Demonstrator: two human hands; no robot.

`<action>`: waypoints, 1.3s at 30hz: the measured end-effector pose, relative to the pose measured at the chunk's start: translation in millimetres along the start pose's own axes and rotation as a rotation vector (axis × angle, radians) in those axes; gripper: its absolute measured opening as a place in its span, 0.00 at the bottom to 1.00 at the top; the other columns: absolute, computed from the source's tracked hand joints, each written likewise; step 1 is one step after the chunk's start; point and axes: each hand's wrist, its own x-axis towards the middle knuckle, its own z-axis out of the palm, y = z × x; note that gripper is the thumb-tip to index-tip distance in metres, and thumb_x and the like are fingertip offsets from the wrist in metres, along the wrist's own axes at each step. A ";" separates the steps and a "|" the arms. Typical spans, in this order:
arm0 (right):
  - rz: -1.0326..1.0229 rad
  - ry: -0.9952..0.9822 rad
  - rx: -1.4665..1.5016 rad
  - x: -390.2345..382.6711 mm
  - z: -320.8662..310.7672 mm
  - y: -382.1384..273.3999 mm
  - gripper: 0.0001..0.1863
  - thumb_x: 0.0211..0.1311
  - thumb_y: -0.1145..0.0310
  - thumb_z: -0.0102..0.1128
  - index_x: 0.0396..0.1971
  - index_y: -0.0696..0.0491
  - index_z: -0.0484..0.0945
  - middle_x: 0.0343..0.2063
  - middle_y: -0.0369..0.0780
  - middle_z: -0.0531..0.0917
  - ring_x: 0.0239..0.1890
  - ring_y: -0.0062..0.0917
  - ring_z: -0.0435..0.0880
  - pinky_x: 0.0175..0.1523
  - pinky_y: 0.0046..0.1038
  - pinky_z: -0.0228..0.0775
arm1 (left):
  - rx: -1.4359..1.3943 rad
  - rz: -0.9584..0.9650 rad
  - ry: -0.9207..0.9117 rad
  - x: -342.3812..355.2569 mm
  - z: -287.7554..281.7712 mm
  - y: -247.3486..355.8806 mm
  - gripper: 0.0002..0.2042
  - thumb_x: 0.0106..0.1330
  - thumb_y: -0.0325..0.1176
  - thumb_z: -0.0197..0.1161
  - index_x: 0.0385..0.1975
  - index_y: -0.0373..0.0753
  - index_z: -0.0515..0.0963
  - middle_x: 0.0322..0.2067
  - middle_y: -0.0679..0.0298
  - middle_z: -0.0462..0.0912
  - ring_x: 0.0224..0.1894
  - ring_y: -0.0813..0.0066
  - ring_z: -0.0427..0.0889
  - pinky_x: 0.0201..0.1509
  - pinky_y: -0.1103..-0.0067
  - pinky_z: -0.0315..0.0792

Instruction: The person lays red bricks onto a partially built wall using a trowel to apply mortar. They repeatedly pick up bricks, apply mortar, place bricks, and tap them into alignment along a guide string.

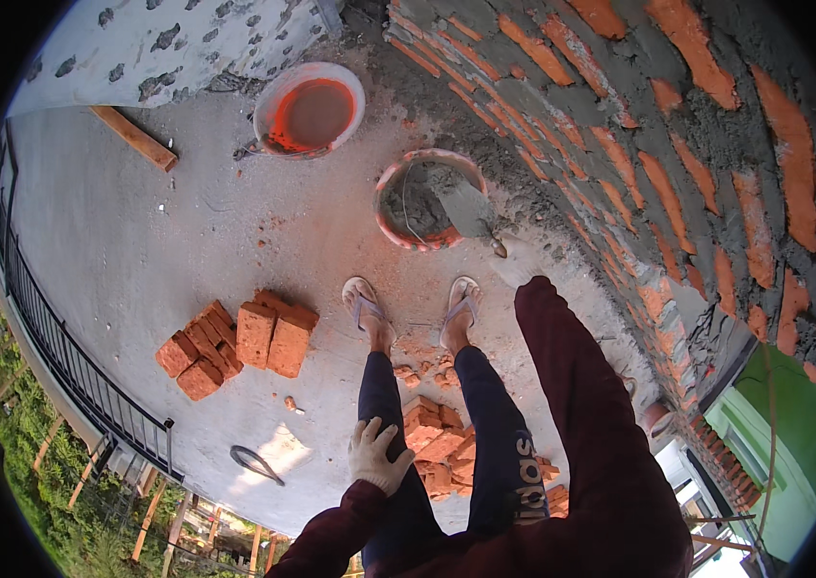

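My right hand (518, 262), in a pale glove, is closed round the handle of a trowel (464, 206). The trowel's broad blade reaches over the right rim of a bucket (392, 231) and touches the grey mortar (406, 200) inside. It looks coated with mortar, and the glove partly hides the handle. My left hand (377, 457), also gloved, rests on my left leg near the knee with its fingers apart and holds nothing.
A brick wall (658, 183) with rough mortar joints rises on the right. A second bucket (354, 118) of murky liquid stands farther off. Brick stacks (278, 332) lie left of my feet, and more bricks (439, 433) behind them. A wooden plank (134, 138) and a railing (71, 361) are at left.
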 end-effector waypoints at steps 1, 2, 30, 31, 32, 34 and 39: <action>-0.015 0.043 -0.020 -20.2 -24.6 -17.2 0.13 0.54 0.64 0.67 0.33 0.56 0.75 0.24 0.43 0.77 0.28 0.37 0.78 0.36 0.36 0.71 | 0.001 0.011 0.025 -2.3 -0.2 -5.3 0.30 0.56 0.50 0.75 0.59 0.46 0.82 0.67 0.51 0.73 0.73 0.44 0.63 0.77 0.55 0.58; -0.048 0.062 0.002 -43.6 -46.8 -25.6 0.12 0.55 0.63 0.66 0.32 0.55 0.75 0.24 0.44 0.77 0.28 0.40 0.79 0.36 0.38 0.71 | -0.004 0.038 0.056 -3.1 1.4 -11.6 0.30 0.56 0.50 0.75 0.58 0.46 0.82 0.67 0.51 0.73 0.73 0.45 0.63 0.77 0.55 0.58; -0.133 0.018 0.653 -373.0 -645.9 -438.3 0.23 0.76 0.56 0.55 0.46 0.66 0.78 0.19 0.36 0.77 0.10 0.15 0.71 0.11 0.17 0.64 | -0.205 -0.147 0.314 11.6 -165.0 -76.7 0.36 0.60 0.57 0.68 0.62 0.36 0.79 0.62 0.45 0.78 0.66 0.50 0.76 0.70 0.63 0.69; -0.138 0.124 0.577 -385.9 -639.2 -437.7 0.21 0.75 0.57 0.55 0.45 0.64 0.79 0.20 0.36 0.78 0.12 0.16 0.72 0.14 0.19 0.66 | -0.238 -0.127 0.320 12.9 -171.1 -69.2 0.35 0.60 0.57 0.68 0.62 0.35 0.79 0.63 0.45 0.78 0.66 0.51 0.77 0.70 0.64 0.69; -0.139 0.228 0.491 -397.0 -635.2 -440.3 0.19 0.73 0.58 0.55 0.43 0.62 0.80 0.21 0.36 0.78 0.13 0.16 0.73 0.17 0.20 0.68 | -0.275 -0.102 0.332 18.5 -174.7 -67.9 0.35 0.61 0.56 0.67 0.62 0.35 0.78 0.63 0.45 0.78 0.66 0.51 0.77 0.70 0.64 0.69; -0.193 0.375 0.263 -391.1 -611.5 -439.9 0.18 0.69 0.59 0.58 0.41 0.61 0.79 0.22 0.36 0.76 0.19 0.18 0.75 0.26 0.24 0.70 | -0.247 0.044 0.246 51.8 -171.5 -92.9 0.35 0.63 0.55 0.67 0.63 0.33 0.77 0.64 0.45 0.77 0.66 0.53 0.77 0.70 0.66 0.69; -0.140 0.578 -0.045 -333.7 -501.3 -399.4 0.20 0.59 0.58 0.72 0.39 0.57 0.73 0.28 0.43 0.78 0.30 0.34 0.81 0.38 0.34 0.74 | -0.635 0.069 0.146 50.9 -224.6 5.6 0.36 0.67 0.51 0.66 0.67 0.30 0.72 0.66 0.46 0.76 0.67 0.57 0.76 0.72 0.69 0.66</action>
